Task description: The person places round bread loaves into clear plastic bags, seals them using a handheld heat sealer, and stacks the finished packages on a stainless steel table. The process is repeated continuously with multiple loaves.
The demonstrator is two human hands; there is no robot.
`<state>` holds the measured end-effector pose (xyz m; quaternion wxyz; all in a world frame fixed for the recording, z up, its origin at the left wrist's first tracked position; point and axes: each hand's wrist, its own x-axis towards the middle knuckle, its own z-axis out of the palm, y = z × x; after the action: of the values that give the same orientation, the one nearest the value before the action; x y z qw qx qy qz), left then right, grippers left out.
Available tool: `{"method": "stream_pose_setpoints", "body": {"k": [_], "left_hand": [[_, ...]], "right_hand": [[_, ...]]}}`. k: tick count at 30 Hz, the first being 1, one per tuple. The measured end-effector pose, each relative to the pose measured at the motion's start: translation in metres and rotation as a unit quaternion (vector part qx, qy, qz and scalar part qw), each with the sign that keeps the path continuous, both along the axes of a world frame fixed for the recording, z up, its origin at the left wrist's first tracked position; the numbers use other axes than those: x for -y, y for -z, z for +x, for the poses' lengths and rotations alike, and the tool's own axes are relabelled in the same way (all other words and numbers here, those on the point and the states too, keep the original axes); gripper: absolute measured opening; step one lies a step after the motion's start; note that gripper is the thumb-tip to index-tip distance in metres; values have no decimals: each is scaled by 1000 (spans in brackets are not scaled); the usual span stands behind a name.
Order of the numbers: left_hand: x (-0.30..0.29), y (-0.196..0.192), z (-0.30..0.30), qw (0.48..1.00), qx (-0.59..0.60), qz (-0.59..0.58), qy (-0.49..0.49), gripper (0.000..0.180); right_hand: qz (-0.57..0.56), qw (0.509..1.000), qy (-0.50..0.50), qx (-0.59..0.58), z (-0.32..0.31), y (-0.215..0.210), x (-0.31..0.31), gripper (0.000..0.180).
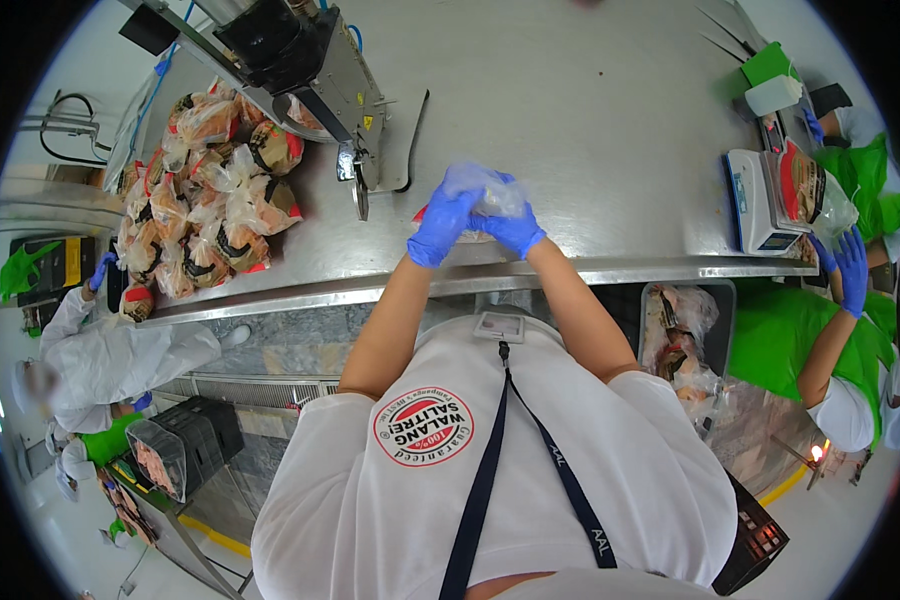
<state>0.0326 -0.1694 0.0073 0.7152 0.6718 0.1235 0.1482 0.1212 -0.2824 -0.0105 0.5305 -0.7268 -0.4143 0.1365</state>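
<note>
Both of my hands wear blue gloves and meet over the steel table near its front edge. My left hand point(446, 218) is closed on a clear plastic bag point(500, 199), its fingers curled at the gathered film. On the other side, my right hand point(516, 231) grips the same bag from below and beside it. A bit of red print shows at the left of my left hand; most of the bag and its contents are hidden by the gloves. Just left of my hands stands a metal bag-clipping machine point(361, 150), apart from the bag.
Left of the machine, many filled, tied bags point(205, 205) are heaped on the steel table point(570, 120). At the right, a white scale point(760, 205) bears another bag point(802, 185), beside a co-worker's gloved hand point(851, 270). A grey crate point(727, 300) of bags stands below the table edge.
</note>
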Motion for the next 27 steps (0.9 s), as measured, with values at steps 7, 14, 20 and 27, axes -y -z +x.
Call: {"method": "stream_pose_setpoints", "body": {"k": [7,14,20,27], "left_hand": [[-11,17,-25,969,17,244,22,74],[22,66,13,981,-16,131,-144,42],[12,69,8,968,23,-29,-246,24],[14,58,11,966,37,-90,-240,26]], "right_hand": [[46,990,-21,-128,8,-3,-1,18],[-174,938,-143,262,-12,-33,-43,33],[-46,953,-29,297,-34,-72,-22,37],[108,954,88,-265,9,25,-5,25]]}}
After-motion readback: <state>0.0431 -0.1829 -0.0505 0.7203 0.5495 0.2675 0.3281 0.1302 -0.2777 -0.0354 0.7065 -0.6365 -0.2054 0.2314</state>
